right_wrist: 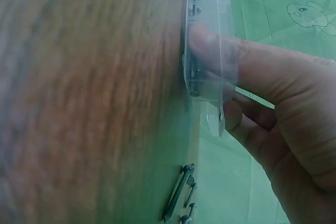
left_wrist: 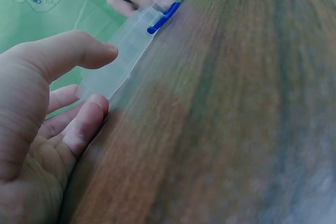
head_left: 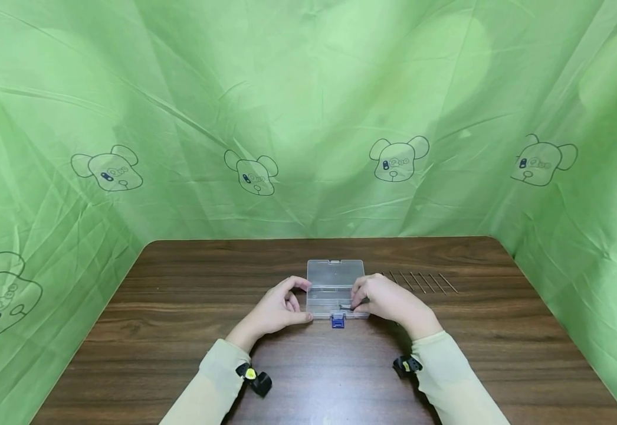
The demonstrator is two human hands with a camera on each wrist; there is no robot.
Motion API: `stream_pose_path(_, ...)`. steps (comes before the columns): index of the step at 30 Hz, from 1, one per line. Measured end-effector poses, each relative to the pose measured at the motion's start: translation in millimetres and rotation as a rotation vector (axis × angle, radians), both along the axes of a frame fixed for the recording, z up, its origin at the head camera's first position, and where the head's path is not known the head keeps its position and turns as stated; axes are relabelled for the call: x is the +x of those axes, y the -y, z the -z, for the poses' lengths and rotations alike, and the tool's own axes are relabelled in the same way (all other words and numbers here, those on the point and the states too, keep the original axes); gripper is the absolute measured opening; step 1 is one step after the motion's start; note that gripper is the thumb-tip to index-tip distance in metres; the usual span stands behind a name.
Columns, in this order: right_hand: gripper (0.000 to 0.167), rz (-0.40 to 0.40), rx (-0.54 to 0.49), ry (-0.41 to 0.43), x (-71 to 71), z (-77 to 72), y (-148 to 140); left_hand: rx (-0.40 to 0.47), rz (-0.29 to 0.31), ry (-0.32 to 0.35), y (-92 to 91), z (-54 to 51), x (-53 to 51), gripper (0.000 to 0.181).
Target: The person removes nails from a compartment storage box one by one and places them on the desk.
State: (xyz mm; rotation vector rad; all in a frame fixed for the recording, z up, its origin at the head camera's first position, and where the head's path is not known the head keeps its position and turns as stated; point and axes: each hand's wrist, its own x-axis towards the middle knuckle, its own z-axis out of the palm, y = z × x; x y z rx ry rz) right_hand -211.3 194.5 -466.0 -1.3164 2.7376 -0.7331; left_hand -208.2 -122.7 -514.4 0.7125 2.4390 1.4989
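Observation:
A clear plastic compartment box (head_left: 321, 306) with a blue latch (head_left: 337, 321) lies with its lid (head_left: 335, 273) raised at the back. My left hand (head_left: 278, 308) holds the box's left end, thumb at the front corner and fingers toward the back. My right hand (head_left: 388, 300) reaches into the right part of the box with bent fingers. Its thumb (right_wrist: 207, 45) shows through the clear wall, over dark metal screws (right_wrist: 194, 74) in the front compartment. Whether the right fingers pinch a screw is hidden.
Right of the box, several long thin screws (head_left: 432, 283) lie in a slanting row on the brown wooden table (head_left: 181, 289). Green cloth (head_left: 308, 118) with printed bear heads hangs around the table's back and sides.

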Motion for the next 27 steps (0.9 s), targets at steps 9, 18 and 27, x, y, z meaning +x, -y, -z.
stream_pose_path(9,0.007,-0.011,0.013,-0.004,-0.7,0.7,0.1,0.015,-0.005,-0.001,1.1,2.9,-1.2,0.066)
stream_pose_path(18,0.005,-0.012,0.011,-0.021,-2.0,5.0,-2.5,-0.006,-0.002,0.003,0.6,1.5,0.0,0.066)
stream_pose_path(27,0.006,-0.004,0.006,-0.020,-1.8,5.5,0.0,0.005,-0.002,0.001,1.2,2.0,-0.2,0.066)
